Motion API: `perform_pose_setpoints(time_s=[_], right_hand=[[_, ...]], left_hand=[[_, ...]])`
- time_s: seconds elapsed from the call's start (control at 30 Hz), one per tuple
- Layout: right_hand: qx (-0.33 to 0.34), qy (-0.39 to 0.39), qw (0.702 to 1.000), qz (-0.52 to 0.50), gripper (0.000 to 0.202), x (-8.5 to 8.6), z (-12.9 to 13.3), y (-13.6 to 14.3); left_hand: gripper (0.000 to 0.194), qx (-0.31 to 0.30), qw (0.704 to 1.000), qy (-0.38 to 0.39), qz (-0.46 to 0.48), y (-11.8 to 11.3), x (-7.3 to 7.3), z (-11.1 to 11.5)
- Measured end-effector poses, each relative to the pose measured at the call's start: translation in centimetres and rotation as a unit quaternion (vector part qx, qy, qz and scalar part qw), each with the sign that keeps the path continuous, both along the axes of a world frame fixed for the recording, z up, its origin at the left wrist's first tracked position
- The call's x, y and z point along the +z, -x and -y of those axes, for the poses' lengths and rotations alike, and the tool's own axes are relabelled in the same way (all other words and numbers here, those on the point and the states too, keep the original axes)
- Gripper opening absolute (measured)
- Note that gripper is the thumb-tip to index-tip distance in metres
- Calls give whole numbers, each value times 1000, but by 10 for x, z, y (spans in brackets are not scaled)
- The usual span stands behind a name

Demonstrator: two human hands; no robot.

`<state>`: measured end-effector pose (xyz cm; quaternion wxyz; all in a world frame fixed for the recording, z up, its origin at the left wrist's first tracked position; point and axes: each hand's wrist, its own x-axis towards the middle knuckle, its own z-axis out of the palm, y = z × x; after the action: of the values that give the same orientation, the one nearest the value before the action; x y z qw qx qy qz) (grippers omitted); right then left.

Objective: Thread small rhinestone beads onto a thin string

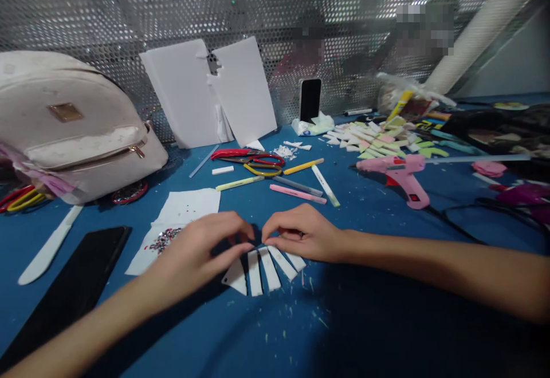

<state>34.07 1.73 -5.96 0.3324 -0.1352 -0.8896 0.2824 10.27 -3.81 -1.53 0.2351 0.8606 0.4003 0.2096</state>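
Several white strips [269,269] lie fanned out on the blue table, with a wider white piece [236,278] at their left end. At the strips' upper ends my left hand [215,237] is closed, thumb and forefinger brought together. Facing it, my right hand [306,232] is closed in a pinch over the tops of the strips. Whatever sits between the fingertips of either hand is too small to make out. Beside my left hand, a white paper sheet [189,203] carries a heap of small shiny sequins [165,240].
Markers, including a pink one [298,193], and red-handled scissors [234,154] lie beyond my hands. A pink glue gun [399,174] with a cord is at right, near piled foam strips [365,137]. A white backpack [73,120], black phone [71,286] and white knife [49,246] are at left.
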Motion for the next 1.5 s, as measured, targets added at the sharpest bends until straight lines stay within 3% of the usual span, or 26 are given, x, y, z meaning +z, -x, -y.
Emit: perform_pose_setpoints(time_s=[0.13,0.2,0.3,0.43,0.63,0.77,0.9,1.13,1.37,1.5], right_hand=[[-7,23,1000,-15,13,-2,0,0],[-7,26,999,-18,13,-2,-1,1],[-7,25,1000,-14,13,-3,-2,1],[-5,31,999,-7,12,-2,-2,0],[-5,34,999,-7,12,-2,-2,0],[-6,32,999,-3,11,-3,-1,0],[-7,26,1000,-1,11,-2,-1,1],[-7,29,1000,8,12,-2,0,0],[-13,25,999,16,14,1,1,1],[-11,29,999,17,16,0,1,0]], left_hand=[[25,128,989,-58,-42,43,38,-21],[29,169,981,-41,-90,65,48,-31],[23,122,978,22,-166,91,47,-44],[17,43,981,88,-167,108,24,-59],[27,101,987,34,-122,101,-16,-72],[24,124,986,26,-108,95,-28,-72],[18,116,986,5,-120,91,-25,-70],[22,-9,989,-9,-146,71,-10,-59],[17,-22,984,43,-173,63,-12,-65],[16,-3,982,33,-185,54,-7,-66]])
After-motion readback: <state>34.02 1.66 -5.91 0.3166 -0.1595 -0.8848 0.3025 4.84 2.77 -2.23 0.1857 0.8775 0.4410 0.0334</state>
